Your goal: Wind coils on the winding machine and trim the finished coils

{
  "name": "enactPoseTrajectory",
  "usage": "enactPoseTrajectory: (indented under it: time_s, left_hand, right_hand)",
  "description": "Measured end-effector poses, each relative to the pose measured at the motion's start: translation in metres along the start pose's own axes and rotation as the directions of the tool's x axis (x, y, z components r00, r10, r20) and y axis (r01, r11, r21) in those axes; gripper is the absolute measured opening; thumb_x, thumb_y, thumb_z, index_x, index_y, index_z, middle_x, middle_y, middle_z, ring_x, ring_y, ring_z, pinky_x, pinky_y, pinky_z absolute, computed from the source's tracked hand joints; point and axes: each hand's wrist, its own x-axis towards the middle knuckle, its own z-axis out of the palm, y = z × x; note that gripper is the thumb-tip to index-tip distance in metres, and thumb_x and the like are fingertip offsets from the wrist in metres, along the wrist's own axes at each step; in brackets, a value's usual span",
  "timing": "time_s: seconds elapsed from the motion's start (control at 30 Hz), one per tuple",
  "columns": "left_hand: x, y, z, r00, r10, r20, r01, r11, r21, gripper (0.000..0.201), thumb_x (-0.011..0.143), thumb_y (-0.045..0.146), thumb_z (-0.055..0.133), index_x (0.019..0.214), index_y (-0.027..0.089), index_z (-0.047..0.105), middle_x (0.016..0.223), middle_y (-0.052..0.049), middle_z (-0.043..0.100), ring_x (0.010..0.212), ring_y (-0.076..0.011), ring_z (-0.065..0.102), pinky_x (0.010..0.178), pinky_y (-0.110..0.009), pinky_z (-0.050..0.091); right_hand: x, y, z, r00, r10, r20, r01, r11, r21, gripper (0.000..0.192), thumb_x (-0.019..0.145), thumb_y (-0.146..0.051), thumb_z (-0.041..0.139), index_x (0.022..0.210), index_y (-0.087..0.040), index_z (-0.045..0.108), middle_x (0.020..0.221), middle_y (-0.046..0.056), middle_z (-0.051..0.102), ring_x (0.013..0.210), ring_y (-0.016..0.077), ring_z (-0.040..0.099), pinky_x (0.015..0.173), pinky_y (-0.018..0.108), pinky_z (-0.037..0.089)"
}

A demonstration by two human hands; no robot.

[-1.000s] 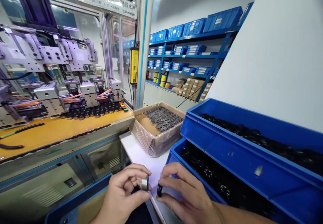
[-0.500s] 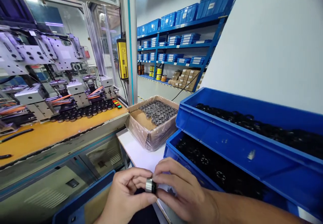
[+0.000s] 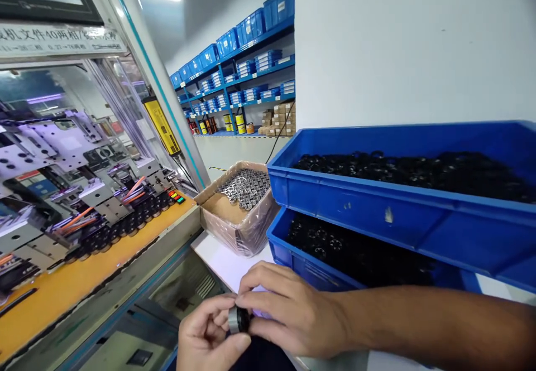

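My left hand (image 3: 209, 332) is closed, with thumb and forefinger pinching a small motor stator core (image 3: 234, 321). The core has a silvery metal ring outside and a black part on its right face. My right hand (image 3: 278, 309) is also closed, its fingertips and thumb against that black face. Fingers hide part of the core. Beyond the hands, a plastic-lined cardboard box (image 3: 218, 229) holds rows of metal cores (image 3: 247, 187). At the right, an upper blue bin (image 3: 335, 195) and a lower blue bin (image 3: 280, 253) hold loose black ring-shaped parts (image 3: 377, 167).
On the left, a machine (image 3: 62, 148) stands over an orange worktop (image 3: 138, 242) lined with a row of cores (image 3: 125, 226). A white table (image 3: 218, 256) carries the box. Blue shelves (image 3: 234, 86) with bins stand behind, beside a white panel (image 3: 410, 47).
The view has turned to the right and tilted. Both hands still hold the stator core, whose black face now shows more.
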Motion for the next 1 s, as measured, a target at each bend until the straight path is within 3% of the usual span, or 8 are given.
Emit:
enactPoseTrajectory:
  time_s: [0.1,0.27,0.5,0.7,0.83,1.0]
  left_hand:
    - [0.001,0.001,0.007,0.998,0.015,0.058,-0.011,0.997,-0.073,0.035,0.057,0.018,0.090,0.090,0.025,0.080,0.091,-0.007,0.081,0.079,-0.0232,0.076,0.073,-0.029,0.061]
    - [-0.001,0.009,0.023,1.000,0.008,0.005,-0.007,0.975,-0.223,0.033,0.058,0.021,0.091,0.088,0.026,0.081,0.088,-0.005,0.082,0.083,-0.0220,0.076,0.078,-0.026,0.060]
    - [-0.004,0.010,0.030,0.997,0.005,-0.079,-0.029,0.952,-0.306,0.034,0.054,0.019,0.093,0.086,0.022,0.081,0.088,-0.006,0.082,0.083,-0.0222,0.077,0.078,-0.024,0.060]
    - [-0.004,0.000,0.023,0.997,0.053,0.051,-0.033,0.942,-0.333,0.037,0.059,0.013,0.091,0.093,0.025,0.081,0.093,-0.005,0.082,0.084,-0.0187,0.077,0.077,-0.020,0.059]
    - [-0.004,-0.001,0.021,0.998,0.003,0.068,0.021,0.935,-0.355,0.038,0.057,0.016,0.092,0.093,0.024,0.081,0.087,-0.006,0.082,0.080,-0.0199,0.077,0.076,-0.023,0.060]
    - [-0.003,-0.008,0.022,0.995,-0.004,0.098,0.037,0.940,-0.338,0.039,0.055,0.014,0.092,0.091,0.023,0.081,0.087,-0.008,0.082,0.080,-0.0252,0.078,0.074,-0.032,0.062]
  right_hand:
    - [-0.002,-0.001,-0.002,1.000,-0.005,0.007,0.006,1.000,-0.020,0.013,0.095,-0.013,0.053,0.101,-0.009,0.064,0.090,0.011,0.065,0.080,0.0174,0.058,0.071,0.030,0.052]
    - [-0.001,-0.001,-0.006,0.997,0.011,0.075,-0.009,0.999,-0.031,0.015,0.094,-0.009,0.052,0.106,-0.009,0.062,0.097,0.012,0.066,0.088,0.0177,0.060,0.078,0.030,0.054]
    - [0.000,-0.003,-0.005,0.998,0.004,0.059,0.000,0.998,-0.062,0.014,0.095,-0.010,0.052,0.106,-0.010,0.062,0.097,0.010,0.066,0.088,0.0166,0.062,0.076,0.028,0.054]
    - [-0.004,-0.002,-0.002,0.999,-0.006,0.044,0.010,0.997,-0.082,0.011,0.094,-0.010,0.056,0.102,-0.011,0.063,0.094,0.009,0.066,0.085,0.0171,0.062,0.076,0.029,0.053]
    - [-0.008,0.001,-0.002,0.996,-0.053,0.072,0.062,0.989,-0.133,0.014,0.095,-0.013,0.055,0.106,-0.009,0.063,0.093,0.010,0.065,0.086,0.0183,0.061,0.077,0.032,0.054]
    - [-0.005,0.002,-0.007,0.955,-0.222,0.198,0.259,0.947,-0.189,0.022,0.097,-0.012,0.046,0.105,-0.002,0.064,0.080,0.010,0.065,0.073,0.0193,0.059,0.064,0.033,0.054]
